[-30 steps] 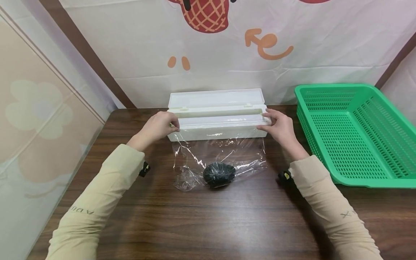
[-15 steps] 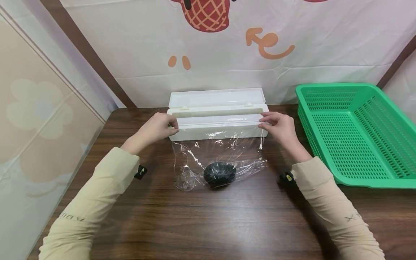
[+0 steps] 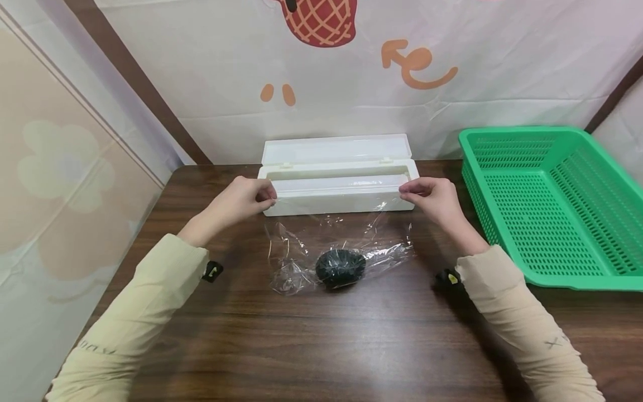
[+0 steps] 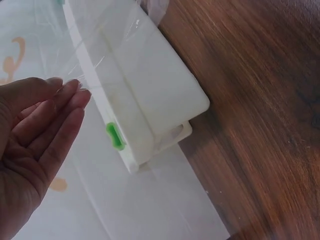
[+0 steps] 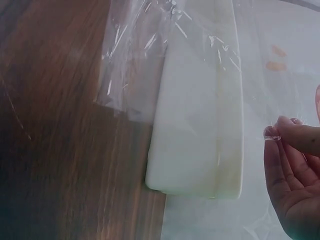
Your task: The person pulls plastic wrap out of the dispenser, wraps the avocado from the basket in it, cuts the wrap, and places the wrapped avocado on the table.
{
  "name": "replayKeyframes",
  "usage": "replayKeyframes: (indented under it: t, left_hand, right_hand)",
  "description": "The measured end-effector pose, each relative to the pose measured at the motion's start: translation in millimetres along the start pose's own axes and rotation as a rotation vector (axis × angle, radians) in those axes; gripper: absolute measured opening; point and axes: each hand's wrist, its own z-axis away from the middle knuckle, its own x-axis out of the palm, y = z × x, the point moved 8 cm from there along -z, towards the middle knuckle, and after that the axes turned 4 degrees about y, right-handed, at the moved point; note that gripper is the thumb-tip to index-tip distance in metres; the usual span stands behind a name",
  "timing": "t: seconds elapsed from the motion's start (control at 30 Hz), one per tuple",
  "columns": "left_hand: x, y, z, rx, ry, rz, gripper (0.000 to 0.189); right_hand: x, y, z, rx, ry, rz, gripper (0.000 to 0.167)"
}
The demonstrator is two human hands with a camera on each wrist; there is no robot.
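Note:
A clear sheet of cling film [image 3: 341, 229] spans between my hands in front of a white cling film box [image 3: 346, 204], whose lid [image 3: 336, 148] is tipped back. At the left end of the box, my left hand [image 3: 243, 196] pinches the film's upper corner between thumb and fingertips. The opposite corner is pinched by my right hand [image 3: 434, 196]; in the right wrist view the film bunches at its fingertips [image 5: 272, 132]. Under the film's near part lies a dark oval thing [image 3: 340, 268], avocado-like, with crumpled film on both sides. A green slider [image 4: 115, 136] shows on the box.
To the right stands a green perforated plastic basket [image 3: 542, 223]. The brown wooden table [image 3: 321, 346] carries everything, and a printed white cloth [image 3: 226, 67] hangs right behind the box.
Both hands have come slightly down and toward me, off the box's rim. The right fingers have drawn together on the film, and the left forearm has swung outward. The dark oval thing stays put.

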Motion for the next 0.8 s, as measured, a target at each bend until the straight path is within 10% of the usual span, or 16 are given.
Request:
replayKeyframes:
  t: [0.8]
  left_hand:
    - [-21.2, 50.3, 34.0, 0.210, 0.110, -0.030, 0.006]
  right_hand:
    - [-17.8, -28.4, 29.9, -0.105, 0.016, 0.067, 0.008]
